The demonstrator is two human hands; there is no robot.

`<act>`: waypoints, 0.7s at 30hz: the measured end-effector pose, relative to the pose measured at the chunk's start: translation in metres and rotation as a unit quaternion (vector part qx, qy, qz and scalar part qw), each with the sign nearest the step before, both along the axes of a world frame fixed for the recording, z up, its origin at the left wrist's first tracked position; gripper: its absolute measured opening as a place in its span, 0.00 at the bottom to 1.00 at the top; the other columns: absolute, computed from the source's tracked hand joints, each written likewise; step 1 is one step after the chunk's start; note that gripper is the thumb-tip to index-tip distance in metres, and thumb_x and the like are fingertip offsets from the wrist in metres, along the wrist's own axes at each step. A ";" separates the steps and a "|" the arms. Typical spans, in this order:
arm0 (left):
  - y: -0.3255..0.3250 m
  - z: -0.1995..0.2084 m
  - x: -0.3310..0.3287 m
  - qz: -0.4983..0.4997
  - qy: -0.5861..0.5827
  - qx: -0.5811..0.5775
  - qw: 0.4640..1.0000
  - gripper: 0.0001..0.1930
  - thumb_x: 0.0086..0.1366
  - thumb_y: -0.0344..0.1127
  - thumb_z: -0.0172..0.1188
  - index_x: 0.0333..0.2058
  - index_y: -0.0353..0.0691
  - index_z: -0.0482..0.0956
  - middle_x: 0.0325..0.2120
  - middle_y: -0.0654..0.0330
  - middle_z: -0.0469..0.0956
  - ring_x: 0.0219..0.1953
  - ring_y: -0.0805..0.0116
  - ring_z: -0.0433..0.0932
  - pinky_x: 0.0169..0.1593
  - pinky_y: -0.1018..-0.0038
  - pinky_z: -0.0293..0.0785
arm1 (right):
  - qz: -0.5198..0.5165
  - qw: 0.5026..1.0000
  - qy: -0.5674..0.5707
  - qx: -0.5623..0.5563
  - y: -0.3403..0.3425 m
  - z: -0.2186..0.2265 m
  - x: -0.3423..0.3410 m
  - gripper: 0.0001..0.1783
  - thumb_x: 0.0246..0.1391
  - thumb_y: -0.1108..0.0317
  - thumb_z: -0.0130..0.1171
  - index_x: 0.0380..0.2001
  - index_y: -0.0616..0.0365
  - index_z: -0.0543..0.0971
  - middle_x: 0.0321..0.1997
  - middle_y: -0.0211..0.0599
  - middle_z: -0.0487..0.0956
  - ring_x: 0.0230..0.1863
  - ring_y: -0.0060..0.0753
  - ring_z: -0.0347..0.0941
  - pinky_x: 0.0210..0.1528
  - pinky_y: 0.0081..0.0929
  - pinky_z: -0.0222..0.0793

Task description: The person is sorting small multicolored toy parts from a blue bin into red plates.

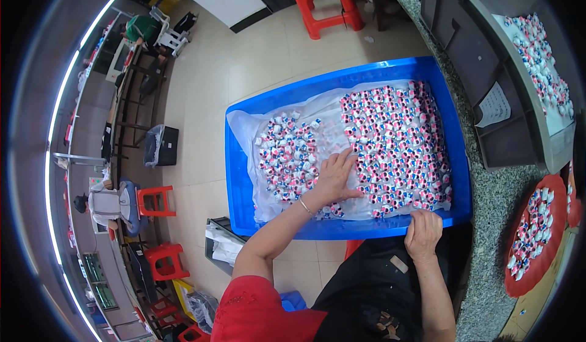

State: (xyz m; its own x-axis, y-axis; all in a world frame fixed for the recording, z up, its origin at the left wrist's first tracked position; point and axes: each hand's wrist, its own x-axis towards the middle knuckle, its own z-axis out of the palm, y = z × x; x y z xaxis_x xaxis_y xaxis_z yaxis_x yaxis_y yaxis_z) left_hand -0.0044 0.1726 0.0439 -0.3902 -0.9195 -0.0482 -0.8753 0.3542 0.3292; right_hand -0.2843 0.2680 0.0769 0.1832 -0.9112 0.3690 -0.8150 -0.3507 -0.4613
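I observe the left hand (332,177) with thumb and fingers apart, at the left edge of the packed figurines (390,140), right side of the blue tub (239,196). Loose figurines (284,148) lie left. The right hand (423,235) is clamped on the tub's near rim.

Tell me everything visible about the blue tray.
The blue tray is rectangular, plastic-looking, glossy and open-topped, with raised walls. It lies alongside a speckled counter, its support mostly hidden. A crumpled whitish sheet lines it, bearing small pink, white and blue pieces: a dense block right, a looser cluster left. The right hand grips its near rim; the left hand reaches inside.
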 end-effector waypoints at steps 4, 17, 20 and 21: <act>0.002 0.002 -0.001 0.005 0.011 0.028 1.000 0.53 0.38 0.61 0.74 0.61 0.43 0.62 0.64 0.52 0.58 0.61 0.49 0.61 0.59 0.55 0.60 | -0.005 1.000 0.005 0.002 0.003 -0.001 0.000 0.07 0.52 0.73 0.53 0.36 0.59 0.76 0.36 0.41 0.77 0.39 0.45 0.73 0.44 0.38 0.65; 0.020 0.035 0.075 0.103 0.116 0.172 0.973 0.14 0.54 0.28 0.65 0.41 0.39 0.76 0.40 0.55 0.75 0.41 0.59 0.76 0.44 0.67 0.74 | -0.008 1.000 0.028 0.006 -0.003 -0.004 -0.002 0.09 0.52 0.72 0.54 0.37 0.58 0.77 0.38 0.39 0.78 0.40 0.42 0.74 0.46 0.36 0.66; 0.039 0.023 0.060 -0.064 0.120 0.032 0.990 0.08 0.51 0.23 0.60 0.33 0.38 0.77 0.33 0.57 0.75 0.40 0.55 0.75 0.44 0.64 0.73 | -0.005 1.000 0.029 -0.001 -0.002 -0.007 -0.002 0.08 0.52 0.72 0.54 0.37 0.58 0.77 0.38 0.39 0.78 0.40 0.42 0.74 0.45 0.36 0.65; 0.039 0.018 0.058 -0.101 0.068 -0.015 0.992 0.12 0.49 0.24 0.61 0.35 0.41 0.77 0.34 0.58 0.75 0.38 0.55 0.74 0.42 0.64 0.73 | -0.005 1.000 0.030 0.000 -0.002 -0.006 -0.002 0.08 0.52 0.72 0.54 0.37 0.58 0.77 0.38 0.39 0.78 0.40 0.42 0.74 0.45 0.36 0.65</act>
State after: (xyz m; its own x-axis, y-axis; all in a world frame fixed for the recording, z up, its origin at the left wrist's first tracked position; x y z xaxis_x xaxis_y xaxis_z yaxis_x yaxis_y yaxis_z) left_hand 0.0532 0.2117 0.0615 -0.5681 -0.8218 0.0429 -0.7337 0.5294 0.4259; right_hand -0.2861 0.2663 0.0705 0.1961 -0.9129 0.3581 -0.8445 -0.3428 -0.4115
